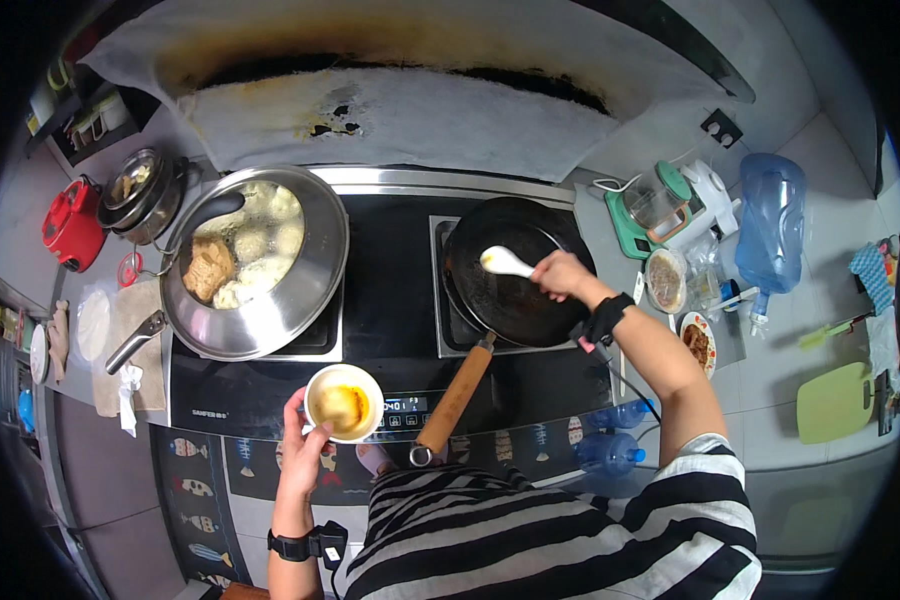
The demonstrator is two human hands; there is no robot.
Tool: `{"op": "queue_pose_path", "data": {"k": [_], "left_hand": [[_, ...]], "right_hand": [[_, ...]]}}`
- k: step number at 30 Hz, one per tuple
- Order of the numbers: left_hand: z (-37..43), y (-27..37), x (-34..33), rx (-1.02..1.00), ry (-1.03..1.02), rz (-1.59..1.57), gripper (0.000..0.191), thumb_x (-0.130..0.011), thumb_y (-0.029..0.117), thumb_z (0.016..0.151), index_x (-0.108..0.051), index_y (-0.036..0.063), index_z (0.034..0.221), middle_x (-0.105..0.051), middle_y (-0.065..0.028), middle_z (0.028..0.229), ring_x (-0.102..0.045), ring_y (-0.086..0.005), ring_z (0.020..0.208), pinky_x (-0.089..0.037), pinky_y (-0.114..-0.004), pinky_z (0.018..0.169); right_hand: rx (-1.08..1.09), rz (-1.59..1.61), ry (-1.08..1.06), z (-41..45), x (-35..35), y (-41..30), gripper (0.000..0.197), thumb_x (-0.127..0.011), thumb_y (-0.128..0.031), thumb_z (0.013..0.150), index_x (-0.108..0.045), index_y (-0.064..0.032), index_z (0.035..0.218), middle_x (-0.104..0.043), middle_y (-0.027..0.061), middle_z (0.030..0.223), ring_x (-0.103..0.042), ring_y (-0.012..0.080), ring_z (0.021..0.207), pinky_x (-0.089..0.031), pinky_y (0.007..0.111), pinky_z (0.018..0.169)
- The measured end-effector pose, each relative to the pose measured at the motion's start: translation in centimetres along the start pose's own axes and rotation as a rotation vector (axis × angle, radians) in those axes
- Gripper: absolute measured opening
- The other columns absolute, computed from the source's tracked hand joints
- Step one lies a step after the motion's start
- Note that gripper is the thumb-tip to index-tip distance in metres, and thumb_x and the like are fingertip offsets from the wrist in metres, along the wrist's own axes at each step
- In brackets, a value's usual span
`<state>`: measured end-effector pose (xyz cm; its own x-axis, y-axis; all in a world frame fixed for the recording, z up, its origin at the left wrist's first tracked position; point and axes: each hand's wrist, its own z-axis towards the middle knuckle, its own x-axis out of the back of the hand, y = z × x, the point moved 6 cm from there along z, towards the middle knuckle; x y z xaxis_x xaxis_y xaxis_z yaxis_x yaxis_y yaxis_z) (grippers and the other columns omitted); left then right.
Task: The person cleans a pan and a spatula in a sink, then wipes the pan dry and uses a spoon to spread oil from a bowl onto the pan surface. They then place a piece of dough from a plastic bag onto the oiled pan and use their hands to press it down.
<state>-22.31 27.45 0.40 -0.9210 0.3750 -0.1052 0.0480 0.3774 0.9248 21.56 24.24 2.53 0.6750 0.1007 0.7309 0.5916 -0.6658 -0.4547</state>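
Observation:
My left hand grips a small white bowl by its rim, near the front edge of the cooktop. A yellowish-brown liquid coats the inside of the bowl. In my right hand is a white spoon, held above a black frying pan. The spoon's bowl carries a little yellow residue. The pan sits on the right burner, and its wooden handle points towards me. On the left burner stands a lidded pan with a steel-and-glass lid; pale buns and a brown piece show through the glass.
A steel pan handle juts out at the left over a beige cloth. Stacked steel pots and a red appliance stand further left. To the right are a green-lidded blender jar, a blue water bottle and a plate of brown food.

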Motion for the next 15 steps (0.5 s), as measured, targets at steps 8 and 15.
{"op": "queue_pose_path", "data": {"k": [8, 15], "left_hand": [[0.4, -2.3, -2.9, 0.048, 0.041, -0.042, 0.053, -0.052, 0.015, 0.075, -0.030, 0.0109, 0.122, -0.045, -0.0077, 0.099, -0.050, -0.0086, 0.069, -0.040, -0.017, 0.050], [-0.8, -1.7, -2.8, 0.030, 0.098, -0.018, 0.050, -0.050, 0.015, 0.076, -0.030, 0.0104, 0.122, -0.047, -0.0075, 0.104, -0.050, -0.0092, 0.072, -0.039, -0.017, 0.052]], "right_hand": [[0.073, -0.420, 0.188, 1.5, 7.5, 5.5, 0.013, -0.055, -0.013, 0.072, -0.063, -0.0038, 0.070, -0.058, 0.0095, 0.056, -0.055, 0.0165, 0.043, -0.047, 0.028, 0.042], [-0.101, -0.505, -0.166, -0.4, 6.1, 5.2, 0.019, -0.052, -0.020, 0.071, -0.062, -0.0047, 0.065, -0.059, 0.0086, 0.057, -0.058, 0.0168, 0.046, -0.048, 0.029, 0.047]]}}
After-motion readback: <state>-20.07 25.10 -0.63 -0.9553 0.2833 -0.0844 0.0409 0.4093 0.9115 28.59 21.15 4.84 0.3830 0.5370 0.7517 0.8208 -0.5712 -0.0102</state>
